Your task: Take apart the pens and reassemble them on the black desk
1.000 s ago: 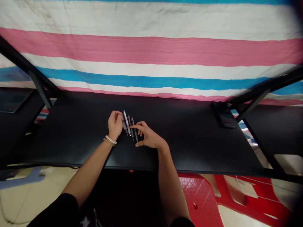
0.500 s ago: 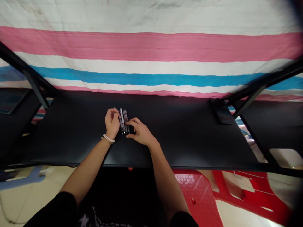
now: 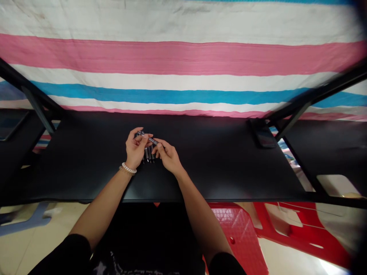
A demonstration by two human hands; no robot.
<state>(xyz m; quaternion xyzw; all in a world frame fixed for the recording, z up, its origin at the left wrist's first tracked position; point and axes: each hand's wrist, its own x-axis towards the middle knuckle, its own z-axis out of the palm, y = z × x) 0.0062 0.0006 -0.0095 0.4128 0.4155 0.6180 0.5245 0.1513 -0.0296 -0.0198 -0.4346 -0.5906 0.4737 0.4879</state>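
Over the black surface (image 3: 229, 160), one pen (image 3: 150, 140) had just come up, pinched in the narrow grip of left hand (image 3: 134, 149) and right hand (image 3: 171, 157), so it was now apart from the other pens (image 3: 148, 153), which lay side by side beneath

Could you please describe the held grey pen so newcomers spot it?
On the black tabletop, find the bare left hand wearing a white coiled bracelet. Between it and the bare right hand slants the slim grey pen, held by both, unlike parallel dark pens below.
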